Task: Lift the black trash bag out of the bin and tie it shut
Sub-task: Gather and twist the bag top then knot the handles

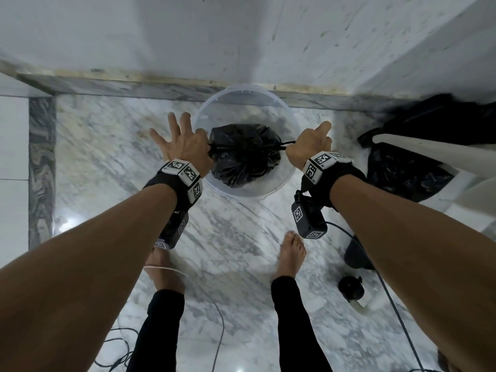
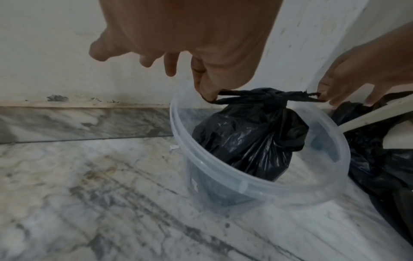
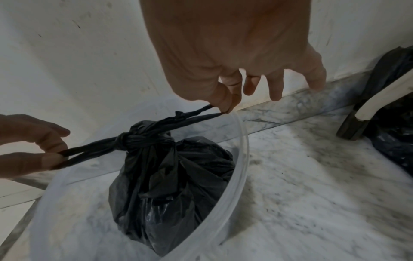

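The black trash bag [image 1: 245, 154] is hanging inside the clear bin [image 1: 204, 116], its neck knotted just above the rim and its lower end dipping below the rim line; through the cloudy plastic wall its bottom is hard to make out, so I cannot tell whether it is touching the bin floor. Two twisted tails are stretching sideways from the knot [image 3: 132, 141]. The left hand [image 1: 182, 143] is pinching the left tail between thumb and forefinger, with the other fingers spreading wide over the bin's left rim. The right hand [image 1: 311, 146] is pinching the right tail in the same way, its remaining fingers hanging loose; in the head view the pinch itself is hiding behind the knuckles, and only the wrist views are showing it.

The bin is standing on the marble floor [image 1: 120, 157], near the back skirting and wall [image 1: 241, 36], so little room is lying behind it. To the right, another black bag [image 1: 418, 167] and a white chair leg [image 1: 429, 151] are crowding that side, both cut off by the frame edge. Open floor is lying to the left and toward the person's bare feet [image 1: 291, 253], where cables [image 1: 217, 331] are trailing.
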### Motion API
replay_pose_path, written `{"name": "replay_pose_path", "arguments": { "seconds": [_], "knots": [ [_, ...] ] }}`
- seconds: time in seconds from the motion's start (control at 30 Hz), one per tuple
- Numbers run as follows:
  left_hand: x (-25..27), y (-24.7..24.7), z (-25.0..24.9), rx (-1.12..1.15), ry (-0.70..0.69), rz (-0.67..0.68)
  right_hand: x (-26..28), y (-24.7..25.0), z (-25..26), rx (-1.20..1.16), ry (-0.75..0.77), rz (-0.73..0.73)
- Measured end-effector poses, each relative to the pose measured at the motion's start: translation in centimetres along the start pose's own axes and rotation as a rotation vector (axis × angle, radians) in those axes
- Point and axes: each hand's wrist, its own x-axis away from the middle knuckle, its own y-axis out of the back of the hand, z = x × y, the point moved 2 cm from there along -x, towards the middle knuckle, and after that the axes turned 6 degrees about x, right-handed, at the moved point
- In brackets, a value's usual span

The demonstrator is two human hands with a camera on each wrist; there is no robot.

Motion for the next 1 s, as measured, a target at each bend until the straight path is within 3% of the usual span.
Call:
{"name": "replay_pose_path", "arguments": {
  "seconds": [0.73,1.0],
  "knots": [
    [0.2,-1.2,0.8,0.037,0.019,0.077,0.4,-0.5,-0.9,0.140,-0.007,0.006],
    [0.3,-0.9,0.4,0.144,0.091,0.107,0.7,-0.6,-0.6,-0.003,0.009,0.033]
  ]
}}
